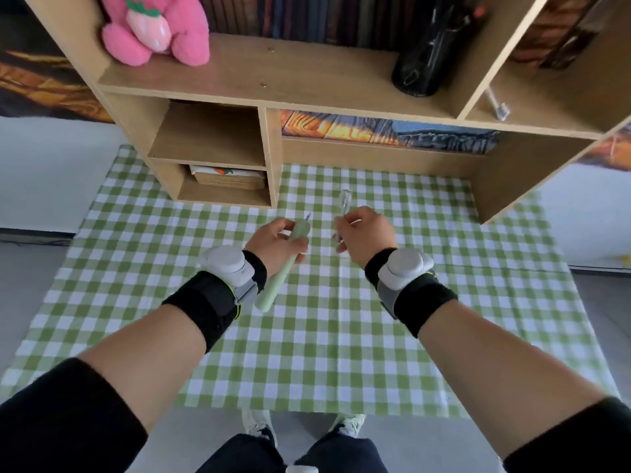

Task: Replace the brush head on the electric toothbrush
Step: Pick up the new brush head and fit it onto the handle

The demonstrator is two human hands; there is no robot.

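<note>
My left hand (278, 245) grips a pale green electric toothbrush handle (278, 279), its bare metal shaft pointing up and away with no head on it. My right hand (367, 235) pinches a clear white brush head (344, 203) that stands upright above my fingers, a short gap to the right of the handle's shaft. Both hands hover above the green checked tablecloth (324, 336). Another brush head (496, 105) lies on the right shelf of the wooden rack.
A wooden shelf rack (273, 93) stands at the table's back, holding a pink plush toy (153, 29), a black bottle (426, 52) and a small box (228, 177) in a low compartment. The table's front edge is near my legs.
</note>
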